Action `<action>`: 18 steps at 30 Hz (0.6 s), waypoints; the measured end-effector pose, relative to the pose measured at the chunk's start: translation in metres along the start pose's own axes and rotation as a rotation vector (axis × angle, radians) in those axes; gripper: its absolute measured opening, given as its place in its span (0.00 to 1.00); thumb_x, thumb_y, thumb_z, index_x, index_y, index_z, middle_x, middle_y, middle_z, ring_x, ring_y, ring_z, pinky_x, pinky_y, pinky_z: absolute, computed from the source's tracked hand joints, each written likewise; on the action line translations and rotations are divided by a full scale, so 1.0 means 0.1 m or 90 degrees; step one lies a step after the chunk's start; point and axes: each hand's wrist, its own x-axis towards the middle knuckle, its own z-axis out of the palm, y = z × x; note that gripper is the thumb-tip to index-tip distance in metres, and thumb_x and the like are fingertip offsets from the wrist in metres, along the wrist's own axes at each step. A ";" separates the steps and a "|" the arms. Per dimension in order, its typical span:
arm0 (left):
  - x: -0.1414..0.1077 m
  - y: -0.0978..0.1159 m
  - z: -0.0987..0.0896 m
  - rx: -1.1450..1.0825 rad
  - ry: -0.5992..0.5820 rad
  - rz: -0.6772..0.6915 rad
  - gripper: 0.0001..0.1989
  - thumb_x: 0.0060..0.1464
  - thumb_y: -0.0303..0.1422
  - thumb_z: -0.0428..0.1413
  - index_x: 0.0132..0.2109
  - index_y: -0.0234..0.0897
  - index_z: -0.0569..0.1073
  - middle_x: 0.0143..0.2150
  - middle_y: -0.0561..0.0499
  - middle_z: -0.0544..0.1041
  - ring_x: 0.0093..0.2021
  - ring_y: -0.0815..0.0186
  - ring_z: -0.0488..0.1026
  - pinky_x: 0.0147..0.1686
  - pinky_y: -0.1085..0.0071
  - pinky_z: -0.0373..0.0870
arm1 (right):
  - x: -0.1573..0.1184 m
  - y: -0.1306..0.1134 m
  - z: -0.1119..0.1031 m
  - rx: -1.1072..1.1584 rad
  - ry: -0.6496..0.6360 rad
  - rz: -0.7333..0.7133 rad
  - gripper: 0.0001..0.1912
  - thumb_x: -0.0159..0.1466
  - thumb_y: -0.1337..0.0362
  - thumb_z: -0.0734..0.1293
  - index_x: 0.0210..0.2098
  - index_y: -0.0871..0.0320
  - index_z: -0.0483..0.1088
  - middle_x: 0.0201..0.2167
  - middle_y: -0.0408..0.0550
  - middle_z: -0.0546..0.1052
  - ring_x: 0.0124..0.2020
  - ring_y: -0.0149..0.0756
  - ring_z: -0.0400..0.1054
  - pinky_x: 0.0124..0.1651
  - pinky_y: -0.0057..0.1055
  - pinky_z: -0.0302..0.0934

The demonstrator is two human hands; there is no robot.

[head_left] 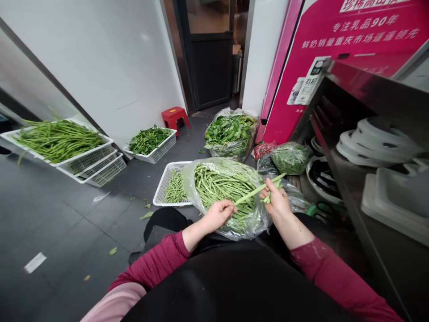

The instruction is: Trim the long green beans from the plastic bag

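A clear plastic bag full of long green beans lies open at my lap. Above it, a long green bean stretches between my hands. My left hand pinches its lower left end. Fingers of my right hand are closed round its other part, and several short bean pieces show in that palm. Just left of the bag, a white basket contains short bean pieces.
Stacked white baskets with long green stalks stand at left, near a basket of leafy greens. Beyond are a red stool and a bag of leaves. A metal shelf with white containers edges the right side.
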 end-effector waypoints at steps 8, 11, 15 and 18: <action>0.01 -0.06 -0.04 0.404 0.020 0.153 0.09 0.45 0.29 0.46 0.23 0.33 0.68 0.21 0.54 0.66 0.23 0.72 0.62 0.25 0.77 0.59 | -0.08 0.05 0.04 -0.009 -0.008 -0.028 0.20 0.47 0.59 0.71 0.20 0.57 0.52 0.12 0.32 0.54 0.11 0.19 0.47 0.12 0.19 0.43; 0.09 -0.12 -0.13 0.650 -0.037 0.178 0.07 0.44 0.31 0.49 0.25 0.33 0.70 0.26 0.49 0.70 0.28 0.67 0.66 0.29 0.72 0.62 | -0.09 -0.05 0.07 -0.024 -0.038 -0.058 0.18 0.48 0.60 0.70 0.21 0.57 0.54 0.13 0.33 0.55 0.11 0.19 0.47 0.13 0.19 0.43; 0.35 -0.04 -0.37 0.563 0.092 0.113 0.17 0.52 0.40 0.45 0.31 0.33 0.72 0.34 0.46 0.70 0.30 0.68 0.67 0.32 0.72 0.64 | -0.12 -0.20 0.10 -0.085 -0.193 0.032 0.15 0.50 0.60 0.69 0.23 0.58 0.58 0.13 0.33 0.55 0.11 0.19 0.48 0.13 0.19 0.43; 0.53 0.11 -0.42 0.216 0.106 0.090 0.21 0.51 0.47 0.44 0.34 0.33 0.72 0.29 0.49 0.69 0.24 0.73 0.64 0.23 0.76 0.61 | -0.18 -0.19 0.15 -0.131 -0.348 0.181 0.12 0.51 0.60 0.68 0.26 0.60 0.61 0.13 0.33 0.54 0.11 0.19 0.47 0.13 0.19 0.43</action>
